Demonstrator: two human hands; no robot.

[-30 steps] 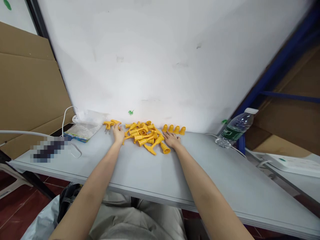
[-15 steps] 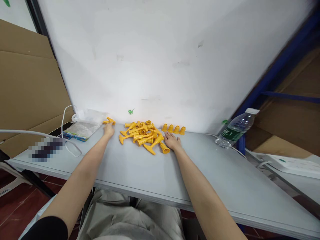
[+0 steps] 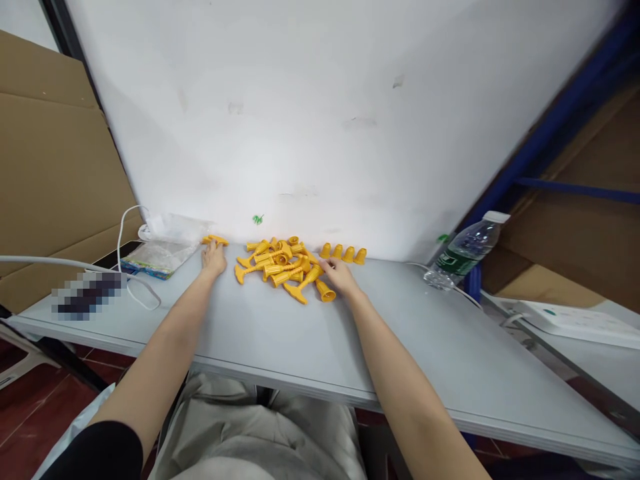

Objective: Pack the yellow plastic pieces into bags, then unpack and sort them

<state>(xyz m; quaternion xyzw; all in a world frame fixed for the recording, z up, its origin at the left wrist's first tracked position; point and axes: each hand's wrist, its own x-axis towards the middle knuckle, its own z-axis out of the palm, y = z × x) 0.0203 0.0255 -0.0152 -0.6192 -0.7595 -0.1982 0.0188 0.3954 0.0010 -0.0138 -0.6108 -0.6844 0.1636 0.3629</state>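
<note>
A heap of yellow plastic funnel-shaped pieces [image 3: 283, 267] lies at the back of the grey table [image 3: 310, 347], against the white wall. Several small yellow caps [image 3: 343, 253] stand in a row to its right. My left hand [image 3: 213, 258] rests flat on the table left of the heap, fingertips touching a separate yellow piece [image 3: 215, 239]. My right hand [image 3: 340, 275] lies on the heap's right edge, fingers spread over the pieces, holding nothing that I can see.
A clear plastic bag [image 3: 165, 247] and a white cable [image 3: 127, 267] lie at the back left. A water bottle [image 3: 463, 257] lies tilted at the right. Cardboard sheets [image 3: 55, 167] lean at the left; a white power strip [image 3: 575, 317] sits far right.
My left hand slid left from the heap to the separate yellow pieces and pushed them toward the bag. My right hand moved slightly into the heap's right edge.
</note>
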